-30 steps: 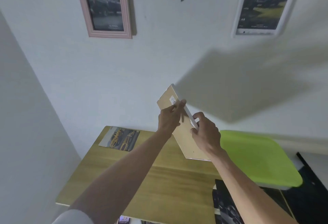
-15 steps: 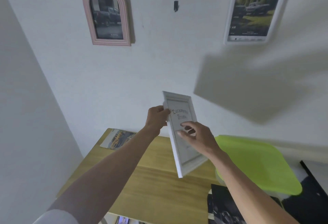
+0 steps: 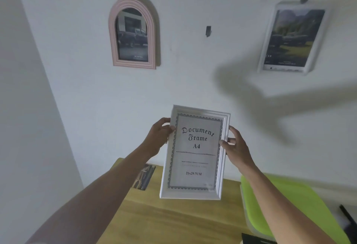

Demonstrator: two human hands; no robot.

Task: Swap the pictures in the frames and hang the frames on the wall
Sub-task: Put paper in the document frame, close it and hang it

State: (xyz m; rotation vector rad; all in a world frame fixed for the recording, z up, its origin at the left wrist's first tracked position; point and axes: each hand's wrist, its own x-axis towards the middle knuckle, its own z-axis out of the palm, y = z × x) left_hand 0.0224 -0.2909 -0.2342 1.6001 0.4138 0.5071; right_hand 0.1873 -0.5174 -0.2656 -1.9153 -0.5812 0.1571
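Note:
I hold a white picture frame point(image 3: 195, 152) upright in front of the wall, its front towards me, showing a "Document Frame A4" insert sheet. My left hand point(image 3: 159, 137) grips its left edge near the top. My right hand point(image 3: 234, 144) grips the right edge, thumb on the front. On the wall hang a pink arched frame point(image 3: 133, 33) with a dark truck picture and a white rectangular frame point(image 3: 292, 38) with a landscape picture. Between them a small dark wall hook point(image 3: 208, 31) is bare.
A wooden table point(image 3: 173, 220) stands below against the wall. A loose car picture point(image 3: 144, 177) lies at its back left corner. A lime green tray lid point(image 3: 286, 205) sits at the right, with a dark picture point(image 3: 255, 239) at the bottom edge.
The frame has been turned from its brown back to its front facing me and raised. My hands have shifted to its two side edges. The view has tilted up the wall.

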